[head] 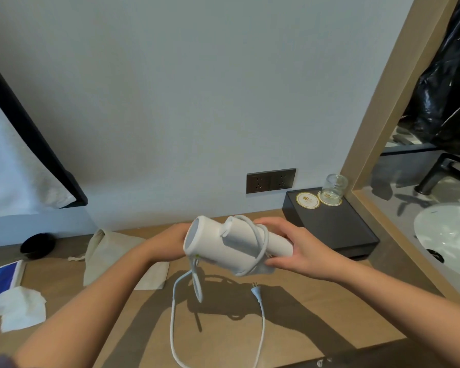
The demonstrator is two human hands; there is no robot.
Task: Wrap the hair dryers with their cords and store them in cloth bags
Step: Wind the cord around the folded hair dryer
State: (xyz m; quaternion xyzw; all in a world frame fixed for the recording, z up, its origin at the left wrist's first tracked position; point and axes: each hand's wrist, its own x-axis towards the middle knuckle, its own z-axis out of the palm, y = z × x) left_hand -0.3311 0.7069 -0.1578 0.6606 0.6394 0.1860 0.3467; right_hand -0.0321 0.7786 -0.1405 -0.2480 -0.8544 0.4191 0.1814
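I hold a white hair dryer [218, 243] above the wooden counter [223, 328], its handle folded against the barrel. My right hand [290, 248] grips the barrel's right end. My left hand [168, 243] holds the left end from behind and is partly hidden by the dryer. The white cord [260, 248] loops once or twice around the body. The rest hangs down, curves over the counter and ends in a plug [256, 289] lying on the wood. A beige cloth bag [109, 251] with a drawstring lies flat on the counter to the left.
A black tray [337, 229] with a glass jar [332, 188] and round coasters stands at the back right, below a wall socket [271, 180]. A sink [446, 235] lies at the right. Crumpled tissue [19, 306], a booklet [0, 280] and a black bowl [37, 245] are at the left.
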